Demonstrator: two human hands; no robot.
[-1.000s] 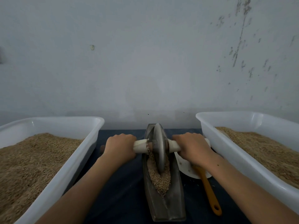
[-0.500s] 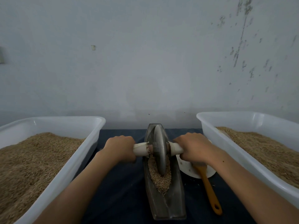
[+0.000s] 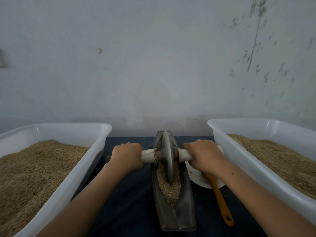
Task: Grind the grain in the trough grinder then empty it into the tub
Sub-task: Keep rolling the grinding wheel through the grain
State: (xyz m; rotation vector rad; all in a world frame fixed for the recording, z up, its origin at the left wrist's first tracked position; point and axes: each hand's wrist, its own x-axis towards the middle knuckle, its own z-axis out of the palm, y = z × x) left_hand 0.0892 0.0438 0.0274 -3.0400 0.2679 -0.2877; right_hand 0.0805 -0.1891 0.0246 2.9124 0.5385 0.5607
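A dark boat-shaped trough grinder (image 3: 172, 218) lies lengthwise on the dark table between two tubs. Its grey stone wheel (image 3: 167, 159) stands upright in the trough, toward the far end, on a pale wrapped axle handle (image 3: 148, 155). Brown grain (image 3: 169, 187) fills the trough around and in front of the wheel. My left hand (image 3: 127, 155) grips the left end of the axle. My right hand (image 3: 204, 155) grips the right end. Each white tub, the left tub (image 3: 71, 183) and the right tub (image 3: 246, 166), holds grain.
A white bowl (image 3: 198, 177) sits right of the trough, partly under my right forearm, with an orange-handled tool (image 3: 222, 204) lying from it toward me. A grey wall stands close behind the table.
The wheel and both hands have shifted slightly away from me along the trough. Grips are unchanged.
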